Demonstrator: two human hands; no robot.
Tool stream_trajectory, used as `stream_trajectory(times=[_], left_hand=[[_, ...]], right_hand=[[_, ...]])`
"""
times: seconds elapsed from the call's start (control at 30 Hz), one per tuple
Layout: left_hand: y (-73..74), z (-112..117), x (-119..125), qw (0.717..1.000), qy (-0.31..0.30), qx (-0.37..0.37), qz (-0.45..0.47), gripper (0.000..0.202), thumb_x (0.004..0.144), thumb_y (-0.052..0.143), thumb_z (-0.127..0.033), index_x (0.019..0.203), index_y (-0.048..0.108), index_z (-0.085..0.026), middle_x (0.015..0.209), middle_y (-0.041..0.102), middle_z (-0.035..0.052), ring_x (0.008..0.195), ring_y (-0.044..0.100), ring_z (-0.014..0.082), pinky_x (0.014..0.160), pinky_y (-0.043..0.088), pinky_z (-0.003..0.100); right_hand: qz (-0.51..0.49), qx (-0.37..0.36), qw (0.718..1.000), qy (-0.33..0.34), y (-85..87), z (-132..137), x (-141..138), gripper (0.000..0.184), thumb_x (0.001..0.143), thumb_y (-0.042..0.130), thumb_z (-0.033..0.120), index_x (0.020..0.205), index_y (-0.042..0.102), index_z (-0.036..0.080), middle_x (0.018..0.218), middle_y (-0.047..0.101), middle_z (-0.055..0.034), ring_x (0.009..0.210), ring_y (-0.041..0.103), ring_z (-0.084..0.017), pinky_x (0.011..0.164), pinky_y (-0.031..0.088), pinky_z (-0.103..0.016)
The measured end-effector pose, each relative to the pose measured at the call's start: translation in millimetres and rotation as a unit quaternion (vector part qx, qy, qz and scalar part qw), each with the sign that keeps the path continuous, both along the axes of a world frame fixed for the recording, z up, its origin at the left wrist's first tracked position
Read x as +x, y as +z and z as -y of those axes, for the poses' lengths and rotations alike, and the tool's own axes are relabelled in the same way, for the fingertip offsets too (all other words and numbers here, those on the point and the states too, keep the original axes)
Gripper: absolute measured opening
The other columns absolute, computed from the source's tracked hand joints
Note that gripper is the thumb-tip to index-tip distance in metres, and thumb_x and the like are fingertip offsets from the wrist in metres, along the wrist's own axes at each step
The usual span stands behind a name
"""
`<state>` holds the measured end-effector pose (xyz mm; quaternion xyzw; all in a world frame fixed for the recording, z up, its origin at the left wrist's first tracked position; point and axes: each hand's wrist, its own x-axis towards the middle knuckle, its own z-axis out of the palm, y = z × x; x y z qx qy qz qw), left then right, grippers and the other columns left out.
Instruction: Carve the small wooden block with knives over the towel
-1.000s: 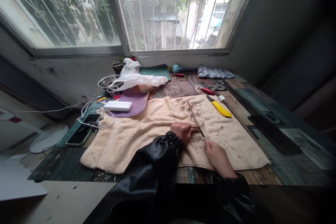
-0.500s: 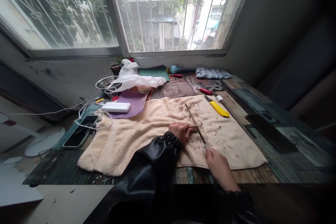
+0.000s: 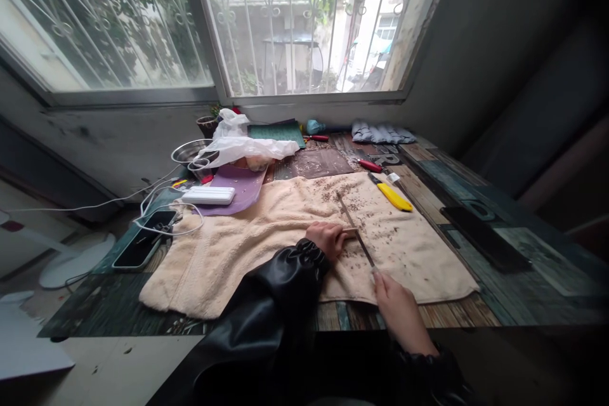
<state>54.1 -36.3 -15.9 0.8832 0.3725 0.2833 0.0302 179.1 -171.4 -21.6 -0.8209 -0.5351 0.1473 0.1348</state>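
Note:
My left hand [image 3: 328, 240] is closed on a thin wooden stick [image 3: 351, 229], pressing it down on the beige towel [image 3: 228, 247]. The stick's end pokes out to the right and meets a long, slim dark file [image 3: 358, 235]. My right hand [image 3: 397, 304] grips the file's handle near the towel's front edge. The blade slants away from me to the left, across the stick. Dark crumbs or shavings lie scattered around the blade. A yellow utility knife [image 3: 394, 196] rests on the towel beyond my right hand.
Behind the towel are a red-handled tool [image 3: 370, 165], a green cutting mat [image 3: 280, 133] and a white plastic bag [image 3: 252, 149]. To the left lie a white power strip [image 3: 209, 195] with its cable and a phone [image 3: 145, 240]. A dark flat object [image 3: 483, 238] is at right.
My right hand has drawn the file slightly toward me across the stick. My left hand stays in place with the stick. The view has shifted a little.

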Motion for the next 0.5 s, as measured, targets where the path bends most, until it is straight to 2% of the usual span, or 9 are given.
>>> stream_trajectory(times=[0.23, 0.37, 0.5], left_hand=[[0.0, 1.7, 0.2, 1.0, -0.013, -0.002, 0.004, 0.019, 0.075, 0.042, -0.034, 0.07, 0.057, -0.022, 0.071, 0.061, -0.0009, 0.07, 0.053, 0.0126, 0.065, 0.033, 0.026], [2.2, 1.3, -0.6, 1.0, 0.005, -0.01, 0.0, 0.02, 0.075, 0.043, -0.035, 0.068, 0.056, -0.022, 0.069, 0.061, -0.0012, 0.068, 0.053, 0.0134, 0.065, 0.032, 0.027], [3.3, 2.7, -0.7, 1.0, -0.018, -0.007, -0.003, 0.02, 0.076, 0.041, -0.033, 0.07, 0.056, -0.021, 0.071, 0.061, 0.0, 0.07, 0.052, 0.0137, 0.066, 0.032, 0.027]], right_hand=[[0.023, 0.006, 1.0, 0.0, 14.7, -42.0, -2.8, 0.039, 0.081, 0.022, 0.032, 0.075, 0.058, 0.018, 0.07, 0.061, -0.0077, 0.061, 0.052, -0.014, 0.052, 0.028, -0.022], [0.011, 0.007, 1.0, 0.01, 10.4, -25.6, -2.0, 0.039, 0.081, 0.021, 0.033, 0.075, 0.056, 0.019, 0.071, 0.061, -0.0057, 0.062, 0.052, -0.014, 0.053, 0.029, -0.021], [-0.008, 0.011, 1.0, 0.015, 7.0, -10.0, 1.2, 0.04, 0.081, 0.021, 0.033, 0.072, 0.056, 0.019, 0.066, 0.061, -0.0048, 0.061, 0.051, -0.014, 0.054, 0.029, -0.022]])
